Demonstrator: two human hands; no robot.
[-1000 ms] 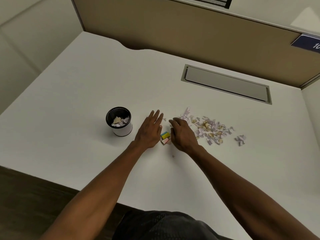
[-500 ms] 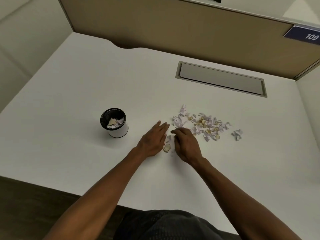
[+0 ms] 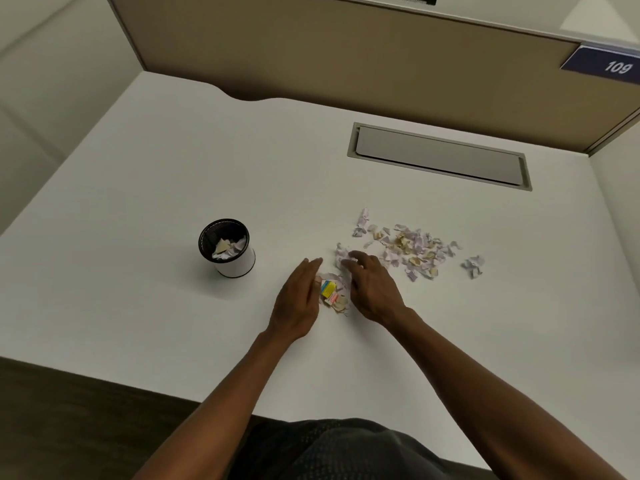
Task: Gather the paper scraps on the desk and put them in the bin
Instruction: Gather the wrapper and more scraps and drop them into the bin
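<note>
Both hands rest on the white worktop [image 3: 145, 188], near its middle. The left hand [image 3: 298, 300] stands on its edge like a little wall, its fingers straight and pressed together. The right hand [image 3: 372, 289] lies over some scraps with its fingers bent; I cannot tell if it pinches any. Between the hands sits a small heap [image 3: 333, 294] of scraps. The big pile of paper scraps [image 3: 410, 249] lies farther toward the right edge. The bin [image 3: 228, 247] stands toward the left edge and already has scraps in it.

To do this step well, push the hands together slowly, scoop low, and squeeze the heap tight so no bits fall on the way to the bin.
</note>
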